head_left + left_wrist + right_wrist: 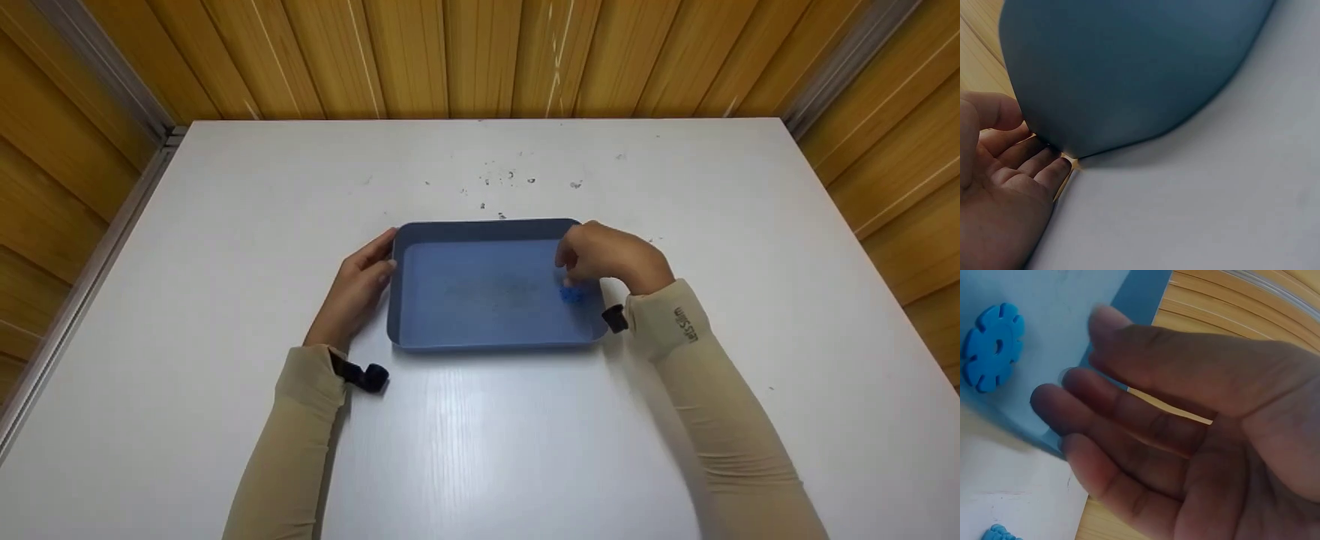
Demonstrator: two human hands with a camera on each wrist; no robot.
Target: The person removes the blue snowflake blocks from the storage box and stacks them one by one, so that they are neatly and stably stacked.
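A shallow blue tray (487,346) lies on the white table. My left hand (358,289) holds its left side, the thumb at the rim; in the left wrist view the thumb and fingers (1044,169) meet the tray's edge. Inside the tray, near its right wall, is a small blue notched disc (571,293) with a hole in its middle. My right hand (611,256) hovers over that right side with loosely bent fingers. In the right wrist view the disc (995,347) sits apart from the fingertips (1044,398), and nothing shows between thumb and fingers.
A small bumpy blue thing (999,532) is cut off at the bottom left of the right wrist view. Dark scuff marks (510,177) dot the table behind the tray. Wood-patterned walls (480,60) stand along the back and sides.
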